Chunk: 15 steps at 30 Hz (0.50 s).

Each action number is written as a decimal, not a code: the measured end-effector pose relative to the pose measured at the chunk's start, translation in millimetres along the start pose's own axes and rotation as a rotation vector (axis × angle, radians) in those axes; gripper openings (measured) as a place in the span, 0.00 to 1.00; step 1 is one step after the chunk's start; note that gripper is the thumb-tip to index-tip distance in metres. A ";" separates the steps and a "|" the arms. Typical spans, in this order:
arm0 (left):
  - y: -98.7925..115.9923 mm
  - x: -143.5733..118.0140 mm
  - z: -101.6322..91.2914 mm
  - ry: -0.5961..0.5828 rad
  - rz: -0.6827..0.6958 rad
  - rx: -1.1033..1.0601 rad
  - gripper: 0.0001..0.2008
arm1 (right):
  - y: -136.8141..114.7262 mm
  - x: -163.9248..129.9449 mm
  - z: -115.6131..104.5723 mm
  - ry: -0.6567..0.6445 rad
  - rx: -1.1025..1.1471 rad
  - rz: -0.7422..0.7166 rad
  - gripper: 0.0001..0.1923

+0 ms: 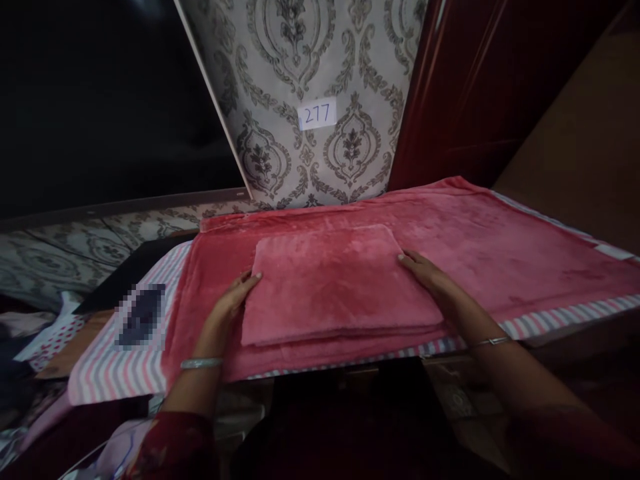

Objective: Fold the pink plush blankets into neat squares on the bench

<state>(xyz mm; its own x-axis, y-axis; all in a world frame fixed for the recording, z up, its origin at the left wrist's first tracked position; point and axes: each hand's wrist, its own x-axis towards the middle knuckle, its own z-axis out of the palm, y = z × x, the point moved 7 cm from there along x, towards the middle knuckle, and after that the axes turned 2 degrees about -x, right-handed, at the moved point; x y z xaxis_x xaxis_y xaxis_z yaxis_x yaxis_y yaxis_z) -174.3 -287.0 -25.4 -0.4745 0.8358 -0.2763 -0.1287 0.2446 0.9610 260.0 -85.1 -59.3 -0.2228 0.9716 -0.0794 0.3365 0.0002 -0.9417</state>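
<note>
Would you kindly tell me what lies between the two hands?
In the head view, the folded pink cloth lies between the left hand and the right hand.

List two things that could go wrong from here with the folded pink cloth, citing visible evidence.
The layers of the folded pink cloth might slide out of line: they show separately along its near edge, with the left hand and right hand at opposite sides. The larger pink cloth might ruck up if the folded one is dragged, since it lies spread directly underneath.
</note>
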 end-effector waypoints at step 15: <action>-5.1 -16.4 9.5 0.049 0.190 0.104 0.33 | -5.5 -18.5 4.8 -0.117 0.099 -0.051 0.39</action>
<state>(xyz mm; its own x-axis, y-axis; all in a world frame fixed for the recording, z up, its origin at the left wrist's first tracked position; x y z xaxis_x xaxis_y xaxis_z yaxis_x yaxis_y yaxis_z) -157.7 -297.3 -25.8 -0.5237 0.8474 -0.0875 0.0564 0.1370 0.9890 257.8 -104.3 -54.2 -0.3441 0.9368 -0.0626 0.2315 0.0200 -0.9726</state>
